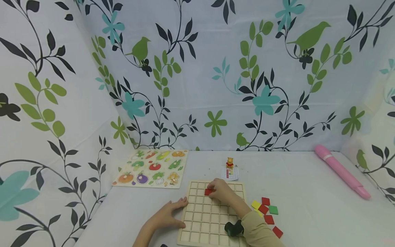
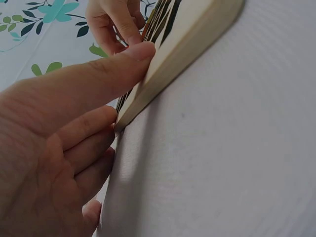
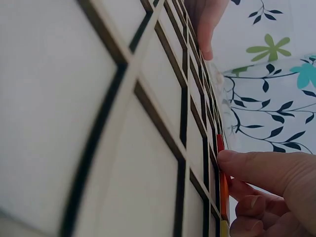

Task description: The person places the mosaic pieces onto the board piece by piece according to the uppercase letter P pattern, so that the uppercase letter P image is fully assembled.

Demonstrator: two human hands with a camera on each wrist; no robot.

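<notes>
1. Red tile (image 1: pixel 207 192): it sits near the far edge of the grid, left of the middle, partly covered by fingertips.
2. The right hand (image 1: pixel 223 190) has its thumb and fingers pinching at that red piece; in the right wrist view the thumb tip touches its edge, the other fingers curled.
3. An orange-red tile (image 3: pixel 224 197) and a yellow tile (image 3: pixel 224 228) show along the same side of the grid in the right wrist view, just beside the thumb and fingers.
4. The wooden grid board (image 1: pixel 195 227) lies flat beneath, divided into small square cells.
5. The left hand (image 1: pixel 166 215) grips nothing; its fingers and thumb are spread against the board's left edge, touching it.
6. Loose tiles (image 1: pixel 269 219) in red, yellow and green lie scattered right of the board, near the right sleeve (image 1: pixel 260 231).
7. Just beyond the board's far edge is a printed card (image 1: pixel 233 175) with coloured squares, a small yellow-and-red figurine (image 1: pixel 229 162) upright at its back.
8. Farther left lies a vegetable puzzle board (image 1: pixel 168 168); well apart on the right, a pink stick-like object (image 1: pixel 342 171).
9. Leaf-and-bird patterned cloth (image 1: pixel 191 89) hangs behind the white tabletop (image 1: pixel 308 212).
</notes>
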